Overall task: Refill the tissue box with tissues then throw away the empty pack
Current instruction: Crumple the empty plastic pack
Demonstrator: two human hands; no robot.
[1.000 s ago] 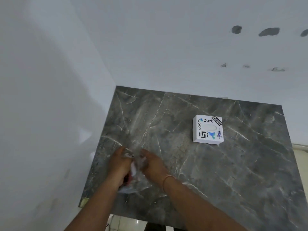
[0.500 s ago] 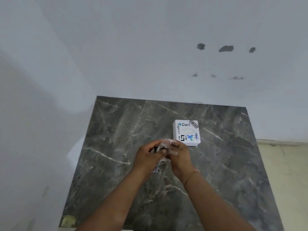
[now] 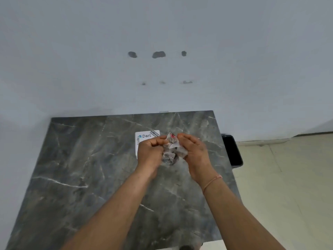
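A crumpled clear plastic tissue pack (image 3: 172,149) with a red mark is held above the table between both hands. My left hand (image 3: 148,153) grips its left side and my right hand (image 3: 193,153) grips its right side. Behind my left hand sits the white square tissue box (image 3: 146,136) with "Dart" printed on its top; my left hand covers its near part. Both rest over the grey marble table (image 3: 81,168).
A black bin (image 3: 231,150) stands on the floor just past the table's right edge. The white wall (image 3: 162,69) runs behind the table and along its left side. Beige tiled floor (image 3: 288,177) lies to the right.
The view has swung right, so the bin now shows. Both hands have carried the crumpled pack from the table's left front toward the tissue box and beside it.
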